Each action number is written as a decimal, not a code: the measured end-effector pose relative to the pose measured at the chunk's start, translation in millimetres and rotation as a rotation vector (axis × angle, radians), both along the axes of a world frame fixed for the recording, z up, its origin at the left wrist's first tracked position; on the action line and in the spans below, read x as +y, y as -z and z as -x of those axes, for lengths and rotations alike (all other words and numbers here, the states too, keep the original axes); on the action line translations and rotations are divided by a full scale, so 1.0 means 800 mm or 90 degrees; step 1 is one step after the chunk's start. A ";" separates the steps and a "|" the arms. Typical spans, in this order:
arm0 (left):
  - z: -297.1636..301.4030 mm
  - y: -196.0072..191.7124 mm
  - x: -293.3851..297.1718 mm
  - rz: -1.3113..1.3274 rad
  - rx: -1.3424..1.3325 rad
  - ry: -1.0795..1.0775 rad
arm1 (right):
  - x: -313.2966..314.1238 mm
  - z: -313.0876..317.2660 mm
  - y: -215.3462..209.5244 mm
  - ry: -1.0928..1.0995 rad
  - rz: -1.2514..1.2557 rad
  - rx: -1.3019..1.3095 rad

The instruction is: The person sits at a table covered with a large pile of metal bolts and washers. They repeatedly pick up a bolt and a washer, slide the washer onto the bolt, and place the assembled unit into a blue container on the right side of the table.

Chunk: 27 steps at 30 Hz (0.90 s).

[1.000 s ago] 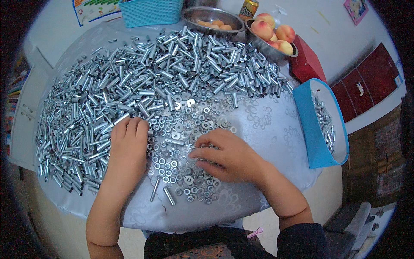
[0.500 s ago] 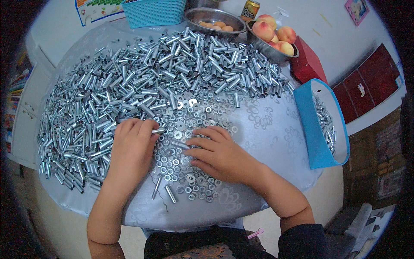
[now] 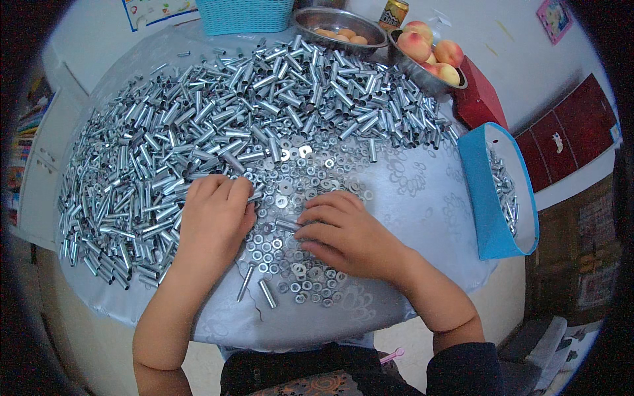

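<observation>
A big heap of short silver metal tubes [image 3: 218, 125] covers the far and left part of a round table with a shiny grey cloth [image 3: 422, 198]. A patch of small metal washers [image 3: 290, 178] lies in front of the heap. My left hand [image 3: 214, 221] is palm down at the heap's near edge, fingers curled, with a tube end sticking out at its fingertips. My right hand [image 3: 347, 237] lies palm down on the washers, fingers spread and pointing left, its fingertips touching a short tube [image 3: 287, 224].
A blue bin [image 3: 492, 204] holding several tubes stands at the table's right edge. At the back are a turquoise basket [image 3: 244, 16], a steel bowl [image 3: 340, 26] of small orange pieces, a bowl of peaches [image 3: 429, 53] and a red box [image 3: 479, 99]. Two loose tubes [image 3: 257, 287] lie near the front edge.
My left hand has edged slightly right toward the washers and curled its fingers. My right hand has barely shifted.
</observation>
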State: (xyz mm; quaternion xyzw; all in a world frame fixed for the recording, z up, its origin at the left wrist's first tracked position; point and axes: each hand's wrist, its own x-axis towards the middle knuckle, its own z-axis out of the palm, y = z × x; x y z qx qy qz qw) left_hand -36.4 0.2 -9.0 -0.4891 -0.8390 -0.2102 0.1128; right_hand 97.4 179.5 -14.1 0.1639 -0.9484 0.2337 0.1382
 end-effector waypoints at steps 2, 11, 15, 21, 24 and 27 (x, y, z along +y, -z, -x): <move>0.001 0.001 -0.001 -0.012 0.008 0.011 | 0.000 0.000 -0.001 0.007 0.015 0.007; -0.009 -0.014 -0.004 0.012 -0.132 0.071 | -0.004 0.002 -0.006 0.036 0.104 0.021; -0.015 -0.014 -0.004 -0.023 -0.228 0.102 | -0.009 0.006 -0.003 0.081 0.085 0.038; -0.027 -0.028 -0.003 -0.096 -0.457 0.124 | 0.001 0.005 0.003 0.085 0.048 0.044; -0.030 -0.029 -0.002 -0.144 -0.535 0.144 | 0.002 0.003 -0.003 0.086 0.068 0.010; -0.031 -0.023 0.000 -0.285 -0.696 0.147 | 0.001 -0.002 -0.019 0.141 0.079 -0.001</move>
